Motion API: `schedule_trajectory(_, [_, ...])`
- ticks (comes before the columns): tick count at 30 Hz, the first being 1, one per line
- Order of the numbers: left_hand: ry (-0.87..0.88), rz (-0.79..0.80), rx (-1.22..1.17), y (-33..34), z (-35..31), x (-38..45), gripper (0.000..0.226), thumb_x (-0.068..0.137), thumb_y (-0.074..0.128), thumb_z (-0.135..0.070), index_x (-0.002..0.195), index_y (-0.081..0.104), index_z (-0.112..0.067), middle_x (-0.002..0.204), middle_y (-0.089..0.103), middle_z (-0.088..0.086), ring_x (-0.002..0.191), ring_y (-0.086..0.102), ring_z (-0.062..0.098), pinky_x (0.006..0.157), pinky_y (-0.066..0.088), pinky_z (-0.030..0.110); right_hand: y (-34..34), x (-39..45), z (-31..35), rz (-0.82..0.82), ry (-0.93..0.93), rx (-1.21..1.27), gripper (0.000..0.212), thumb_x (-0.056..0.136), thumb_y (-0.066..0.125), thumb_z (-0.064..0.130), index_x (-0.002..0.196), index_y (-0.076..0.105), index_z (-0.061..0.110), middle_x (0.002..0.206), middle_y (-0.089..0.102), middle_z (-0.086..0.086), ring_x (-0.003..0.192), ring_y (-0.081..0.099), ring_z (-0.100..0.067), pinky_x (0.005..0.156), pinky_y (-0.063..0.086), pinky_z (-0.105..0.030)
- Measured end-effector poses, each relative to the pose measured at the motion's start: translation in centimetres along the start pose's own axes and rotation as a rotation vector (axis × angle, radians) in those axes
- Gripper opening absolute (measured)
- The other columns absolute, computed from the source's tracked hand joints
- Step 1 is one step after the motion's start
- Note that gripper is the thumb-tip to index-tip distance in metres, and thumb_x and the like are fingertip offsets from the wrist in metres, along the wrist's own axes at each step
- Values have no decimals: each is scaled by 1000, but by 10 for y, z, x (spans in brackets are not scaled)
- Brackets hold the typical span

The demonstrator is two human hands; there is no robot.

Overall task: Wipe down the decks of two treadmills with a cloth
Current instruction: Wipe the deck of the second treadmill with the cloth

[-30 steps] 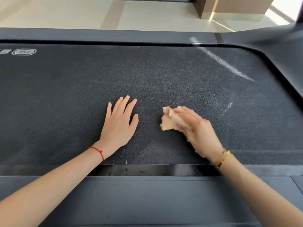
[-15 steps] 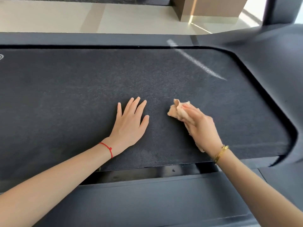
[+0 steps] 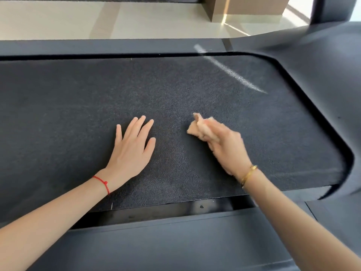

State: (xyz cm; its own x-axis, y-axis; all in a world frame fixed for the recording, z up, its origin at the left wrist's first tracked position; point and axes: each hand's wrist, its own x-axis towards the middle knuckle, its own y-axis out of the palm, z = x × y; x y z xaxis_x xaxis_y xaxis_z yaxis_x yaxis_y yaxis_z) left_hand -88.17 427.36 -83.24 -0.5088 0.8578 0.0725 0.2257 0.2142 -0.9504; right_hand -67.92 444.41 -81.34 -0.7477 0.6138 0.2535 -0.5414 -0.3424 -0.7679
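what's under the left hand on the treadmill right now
Only the dark treadmill belt. The left hand lies flat on it, fingers straight. The tan cloth is apart, gripped in the right hand. The patch of belt beneath the palm is covered.

Dark charcoal, finely speckled treadmill belt (image 3: 175, 90), crossed by one pale whitish diagonal streak (image 3: 232, 74). Matte dark grey-blue plastic side rails (image 3: 175, 237). Crumpled peach-tan cloth (image 3: 197, 126). Thin red string bracelet (image 3: 101, 181); gold metal bangle (image 3: 248, 174). Glossy cream floor tiles (image 3: 58, 18); tan brown box (image 3: 252, 6).
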Motion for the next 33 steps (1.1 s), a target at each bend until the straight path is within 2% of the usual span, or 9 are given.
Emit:
schedule_trajectory(2, [-22,-10,-1,-5,14,-7,56,103,31,-38,156,20,-24,165,12,-2,153,2,15,122,0,54,22,-11,22,54,-60,49,56,87,54,-4,127,57,36,123,60,16,127,52,-9,114,31,-22])
schedule_trajectory(4, [-37,-11,5,-10,30,-16,56,103,32,-37,156,20,-24,165,12,-2,153,2,15,122,1,54,41,-21,44,119,-72,100,50,91,55,-3,133,58,24,138,56,12,138,40,-7,119,24,-24])
schedule_trajectory(10, [-48,-19,35,-25,80,-41,56,102,30,-38,156,21,-25,164,15,0,152,5,16,122,3,55,72,-47,97,223,-137,121,43,97,53,4,139,53,17,145,49,7,143,33,-6,120,22,-28])
schedule_trajectory(14, [-55,-29,14,-31,90,-53,54,102,33,-35,155,26,-24,164,18,1,152,7,17,122,6,53,65,-44,98,292,-186,99,43,97,56,3,138,54,16,145,50,4,141,37,-9,119,28,-36])
schedule_trajectory(19, [-63,10,48,-37,87,-56,57,102,26,-37,156,21,-23,165,14,1,153,4,18,123,5,53,49,-20,95,206,-76,54,45,92,65,7,135,56,16,143,51,2,140,39,-17,116,31,-44])
schedule_trajectory(23, [-55,4,56,-37,89,-57,58,101,24,-38,156,21,-23,165,15,2,153,5,18,123,6,53,67,-30,115,205,-105,134,43,93,63,7,134,58,17,141,49,12,140,38,-10,119,28,-39])
schedule_trajectory(26, [-40,-8,37,-35,93,-55,56,101,27,-37,156,21,-24,165,14,1,153,5,17,123,5,52,88,-33,128,253,-180,179,42,94,63,12,136,56,14,143,51,7,140,37,-7,119,27,-35])
schedule_trajectory(30, [-32,-30,4,-34,100,-56,55,102,33,-37,155,25,-25,164,16,0,153,6,16,124,4,50,103,-23,124,168,-151,202,41,91,68,17,131,61,13,137,58,4,136,43,-7,116,33,-32])
schedule_trajectory(33, [-45,-52,-2,-37,111,-59,55,102,35,-37,155,27,-23,163,19,0,152,8,16,124,8,48,112,-1,124,162,-152,181,40,91,68,19,129,61,13,135,60,1,135,44,-7,116,28,-20])
